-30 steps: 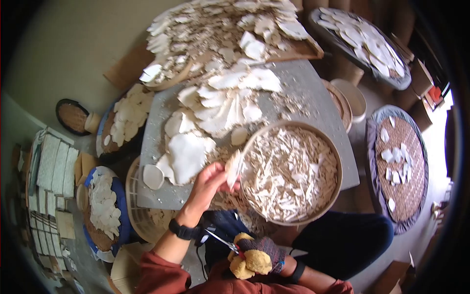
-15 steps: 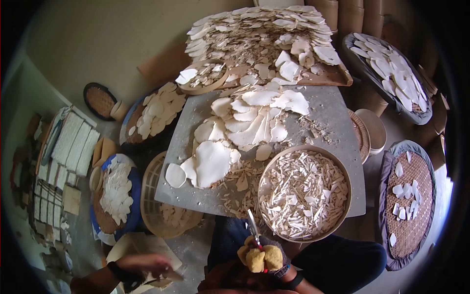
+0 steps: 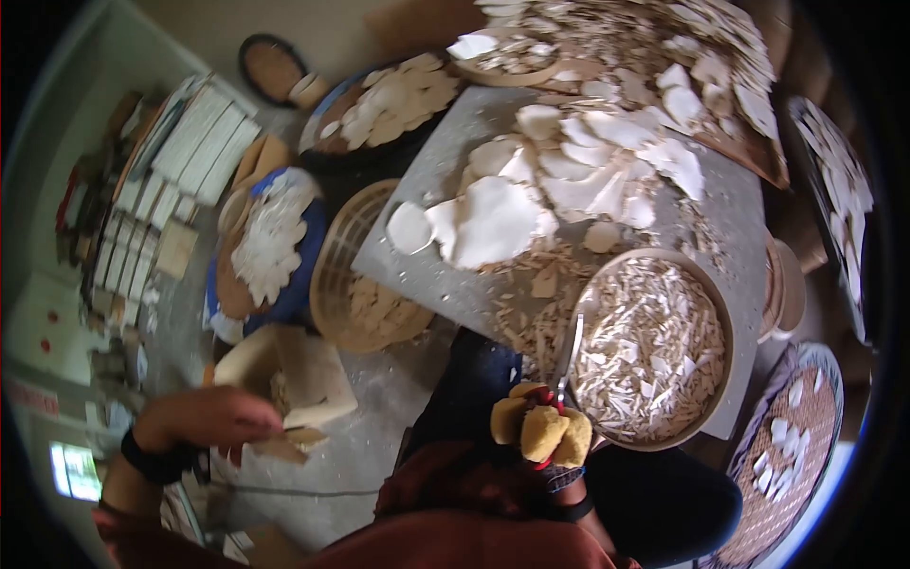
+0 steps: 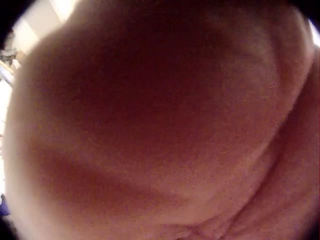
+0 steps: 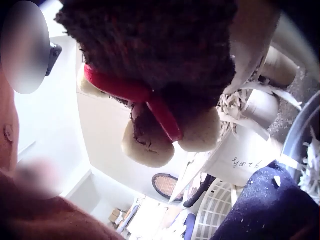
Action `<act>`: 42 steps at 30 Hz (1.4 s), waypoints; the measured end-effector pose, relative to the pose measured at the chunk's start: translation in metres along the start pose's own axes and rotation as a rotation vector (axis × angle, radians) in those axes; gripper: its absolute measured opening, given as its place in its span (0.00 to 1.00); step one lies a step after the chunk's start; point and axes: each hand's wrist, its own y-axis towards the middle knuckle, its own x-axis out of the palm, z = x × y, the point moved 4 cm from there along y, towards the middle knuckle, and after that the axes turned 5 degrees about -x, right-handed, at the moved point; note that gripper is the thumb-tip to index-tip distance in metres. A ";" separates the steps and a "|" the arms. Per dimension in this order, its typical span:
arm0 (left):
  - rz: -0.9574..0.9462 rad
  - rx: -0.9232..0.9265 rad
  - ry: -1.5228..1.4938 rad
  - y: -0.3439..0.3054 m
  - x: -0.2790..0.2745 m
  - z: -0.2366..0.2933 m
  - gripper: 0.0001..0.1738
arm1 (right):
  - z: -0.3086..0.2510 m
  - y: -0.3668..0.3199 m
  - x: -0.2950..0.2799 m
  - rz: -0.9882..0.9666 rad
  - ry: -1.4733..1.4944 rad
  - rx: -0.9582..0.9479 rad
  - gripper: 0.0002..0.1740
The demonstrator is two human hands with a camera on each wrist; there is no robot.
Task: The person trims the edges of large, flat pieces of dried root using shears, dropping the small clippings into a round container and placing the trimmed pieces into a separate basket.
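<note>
L hand (image 3: 204,417): low left, over the floor, at the beige slabs (image 3: 303,375); only its back shows, fingertips hidden, so can't tell if it grips or just touches.
L wrist view: all blurred reddish surface, nothing readable.
R hand (image 3: 538,431): gloved, fingers clamped round the scissors (image 3: 569,356), red handles in the fist, blades pointing up over the round tray (image 3: 728,332) rim.
R wrist view: glove (image 5: 150,45) fills most of it; blades out of shot.
Hands: well apart.
Bench (image 3: 431,270): far edge cut off; white flakes (image 3: 493,223) piled on it, tray at the near corner.
Basket (image 3: 346,256): part under the bench edge.
Vs 1 s ago: L hand then pinched a flake at the tray rim, now down by the slabs, no flake seen; scissors pointed left, now up.
</note>
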 end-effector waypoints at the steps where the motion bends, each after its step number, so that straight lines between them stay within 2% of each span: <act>1: 0.029 0.074 -0.035 -0.005 -0.004 0.006 0.15 | 0.004 -0.001 0.000 0.002 0.174 0.055 0.16; 2: 0.033 0.134 0.017 -0.009 -0.006 0.020 0.15 | 0.011 -0.004 0.001 0.057 0.489 0.134 0.16; 3: 0.083 0.205 0.013 -0.009 -0.010 0.028 0.15 | 0.015 -0.002 0.001 0.110 0.679 0.179 0.16; 4: 0.133 0.282 0.014 -0.009 -0.013 0.034 0.15 | 0.005 -0.002 -0.006 0.094 0.579 0.104 0.15; 5: 0.223 0.311 -0.104 -0.007 -0.019 0.033 0.15 | -0.004 -0.003 -0.011 0.004 -0.092 -0.148 0.13; 6: 0.313 0.340 -0.220 -0.004 -0.026 0.032 0.15 | -0.012 -0.006 -0.017 0.088 -0.773 -0.386 0.12; 7: 0.432 0.358 -0.299 -0.003 -0.037 0.034 0.13 | 0.021 -0.010 -0.022 0.122 -0.704 -0.259 0.16; 8: 0.517 0.441 -0.357 0.002 -0.049 0.027 0.13 | 0.026 -0.006 -0.022 0.148 -0.786 -0.330 0.20; 10: 0.606 0.473 -0.526 0.010 -0.070 0.003 0.13 | 0.027 -0.002 -0.018 0.168 -0.900 -0.468 0.30; 11: 0.652 0.449 -0.517 0.015 -0.079 -0.012 0.13 | 0.027 -0.002 -0.017 0.171 -0.921 -0.483 0.35; 14: 0.725 0.335 -0.562 0.038 -0.097 -0.080 0.14 | 0.004 0.008 -0.008 0.144 -1.008 -0.435 0.32; 16: 0.686 0.208 -0.572 0.065 -0.091 -0.152 0.14 | -0.009 0.015 0.001 0.104 -0.975 -0.339 0.29; 19: 0.519 0.004 -0.588 0.119 -0.014 -0.263 0.13 | -0.026 0.025 0.016 -0.010 -0.719 -0.045 0.25; 20: 0.445 -0.081 -0.568 0.134 0.029 -0.289 0.13 | -0.026 0.027 0.023 -0.007 -0.726 -0.089 0.24; 21: 0.266 -0.115 -0.640 0.145 0.078 -0.303 0.12 | -0.027 0.030 0.030 -0.003 -0.732 -0.133 0.23; 23: 0.028 -0.111 -1.050 0.170 0.208 -0.354 0.13 | -0.026 0.036 0.041 -0.011 -0.769 -0.179 0.23; 24: -0.159 -0.248 -1.113 0.179 0.292 -0.381 0.16 | -0.025 0.039 0.047 -0.018 -0.789 -0.198 0.23; 25: -0.207 -0.306 -1.071 0.162 0.350 -0.369 0.17 | -0.024 0.043 0.051 -0.035 -0.814 -0.217 0.23; 26: -0.473 -0.407 -0.656 0.136 0.345 -0.306 0.19 | -0.027 0.045 0.055 -0.047 -0.833 -0.230 0.23; 27: -0.696 -0.404 -0.626 0.110 0.370 -0.281 0.16 | -0.027 0.049 0.060 -0.056 -0.855 -0.245 0.22; 29: -1.012 -0.459 -0.802 0.057 0.441 -0.260 0.17 | -0.032 0.056 0.066 -0.097 -0.922 -0.297 0.22; 31: -1.155 -0.540 -0.956 0.005 0.465 -0.250 0.17 | -0.037 0.061 0.071 -0.123 -1.001 -0.359 0.22; 34: -1.180 -0.676 -1.078 -0.038 0.453 -0.277 0.17 | -0.052 0.068 0.070 -0.160 -1.160 -0.510 0.22; 37: -1.040 -0.789 -1.083 -0.030 0.393 -0.341 0.18 | -0.075 0.071 0.069 -0.166 -1.424 -0.778 0.21; 39: -0.847 -0.788 -0.984 0.011 0.308 -0.389 0.18 | -0.096 0.073 0.064 -0.132 -1.652 -0.974 0.21; 41: -0.576 -0.650 -0.769 0.066 0.186 -0.410 0.17 | -0.120 0.070 0.054 -0.052 -1.915 -1.174 0.21; 42: -0.501 -0.585 -0.666 0.089 0.099 -0.372 0.14 | -0.134 0.069 0.044 -0.009 -2.036 -1.232 0.21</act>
